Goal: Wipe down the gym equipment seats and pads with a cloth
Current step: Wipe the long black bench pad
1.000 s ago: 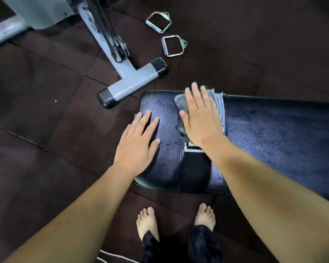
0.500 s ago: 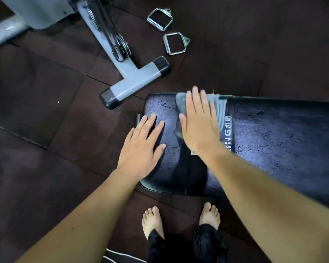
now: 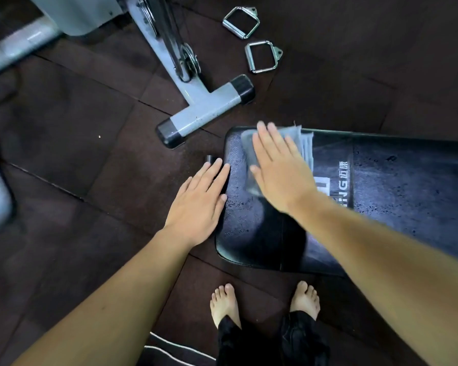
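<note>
Dark rubber floor (image 3: 95,159); your flat right hand (image 3: 278,175) presses the cloth (image 3: 303,143) at the pad's (image 3: 397,196) 9 o'clock end, left hand (image 3: 198,204) splayed flat, bracing; specks toward 3 o'clock suggest wiping remains.

The scene is viewed by one wide-angle head camera, aimed steeply down from close above; the bench pad (image 3: 381,202) is seen at right, bare feet (image 3: 224,305) at bottom centre.

The black bench pad (image 3: 397,207) carries white printed lettering right of the right hand (image 3: 280,175). Legible characters: "iNG", followed by two small Chinese characters too small to read reliably. The remaining lettering is covered by the forearm.
</note>
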Available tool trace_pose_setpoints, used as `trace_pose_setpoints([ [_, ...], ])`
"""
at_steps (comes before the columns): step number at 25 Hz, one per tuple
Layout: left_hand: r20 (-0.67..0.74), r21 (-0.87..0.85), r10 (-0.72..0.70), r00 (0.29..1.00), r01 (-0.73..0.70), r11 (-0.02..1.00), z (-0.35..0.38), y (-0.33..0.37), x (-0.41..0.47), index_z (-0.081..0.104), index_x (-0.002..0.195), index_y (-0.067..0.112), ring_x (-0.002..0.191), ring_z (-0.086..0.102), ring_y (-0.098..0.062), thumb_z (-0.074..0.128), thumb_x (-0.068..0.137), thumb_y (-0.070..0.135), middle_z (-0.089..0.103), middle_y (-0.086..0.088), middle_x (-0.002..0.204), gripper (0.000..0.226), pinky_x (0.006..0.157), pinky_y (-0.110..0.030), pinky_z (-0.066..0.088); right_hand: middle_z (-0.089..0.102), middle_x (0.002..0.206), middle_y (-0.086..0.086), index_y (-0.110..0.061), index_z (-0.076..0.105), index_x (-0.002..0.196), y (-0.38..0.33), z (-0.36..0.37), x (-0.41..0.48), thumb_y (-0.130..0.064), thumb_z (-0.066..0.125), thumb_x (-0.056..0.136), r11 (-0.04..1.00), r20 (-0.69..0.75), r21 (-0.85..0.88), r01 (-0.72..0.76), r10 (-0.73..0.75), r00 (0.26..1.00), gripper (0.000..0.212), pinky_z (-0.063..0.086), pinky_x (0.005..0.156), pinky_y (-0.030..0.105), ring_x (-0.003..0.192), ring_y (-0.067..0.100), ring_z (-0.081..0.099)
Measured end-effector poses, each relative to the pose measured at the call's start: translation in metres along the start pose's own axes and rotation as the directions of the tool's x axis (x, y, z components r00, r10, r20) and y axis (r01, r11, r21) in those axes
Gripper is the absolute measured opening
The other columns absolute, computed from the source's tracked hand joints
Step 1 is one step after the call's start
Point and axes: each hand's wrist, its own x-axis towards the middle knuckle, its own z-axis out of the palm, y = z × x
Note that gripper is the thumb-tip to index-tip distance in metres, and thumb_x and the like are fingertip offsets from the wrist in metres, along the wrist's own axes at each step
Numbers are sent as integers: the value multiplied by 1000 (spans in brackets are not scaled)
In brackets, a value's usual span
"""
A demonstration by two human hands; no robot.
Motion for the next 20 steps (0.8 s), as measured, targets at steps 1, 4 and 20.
trace_pose_setpoints([
  [1, 0, -5, 7, 1000, -7, 1000, 0, -2, 1, 4, 164, 31, 159, 3, -13, 28, 109, 41, 4, 11, 172, 61, 125, -46, 24, 7, 170, 12, -5, 12, 161, 5, -2, 19, -40, 29, 107, 999, -34, 18, -26, 27, 999, 66, 14, 126, 46, 157, 28, 7],
  [4, 5, -24, 25, 1000, -24, 999, 3, -5, 0, 4, 165, 29, 158, 3, -10, 28, 109, 42, 3, 12, 172, 62, 125, -45, 24, 9, 170, 8, -10, 12, 162, -15, 6, -1, -40, 29, 106, 991, -64, 86, -104, 110, 992, 65, 15, 126, 49, 156, 29, 8],
  [20, -8, -107, 102, 995, -102, 989, 8, -25, 0, 11, 165, 22, 158, 5, -9, 35, 109, 30, 8, 9, 172, 62, 126, -37, 23, 12, 170, 2, -21, 21, 161, -74, 22, -68, -45, 38, 103, 992, -34, 122, -46, 50, 998, 65, 13, 125, 51, 157, 25, 8],
])
